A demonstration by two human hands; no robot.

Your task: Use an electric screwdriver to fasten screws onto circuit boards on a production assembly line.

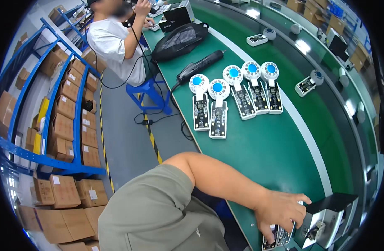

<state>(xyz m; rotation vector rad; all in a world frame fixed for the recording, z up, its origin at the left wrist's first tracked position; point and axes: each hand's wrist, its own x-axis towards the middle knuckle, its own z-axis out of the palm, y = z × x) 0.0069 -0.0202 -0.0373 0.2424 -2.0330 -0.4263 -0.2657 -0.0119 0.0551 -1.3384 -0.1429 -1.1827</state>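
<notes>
My left hand (279, 212) reaches to the lower right, palm down, with its fingers curled over a white-cased circuit-board unit (269, 239). A second board (285, 237) sits close beside it under the fingers. The hand hides much of both. My right hand is out of view. Farther up the bench lie several similar units, each a white case with an exposed black board and a round white vented head with a blue centre; the nearest is one unit (218, 119).
Right of my hand stands a black-and-metal box-shaped fixture (330, 221) on the green bench (250, 159). A black electric screwdriver (200, 66) and a black mesh bag (181, 41) lie farther off. More units (305, 85) rest on the green belt. A co-worker (116, 46) sits at the far left.
</notes>
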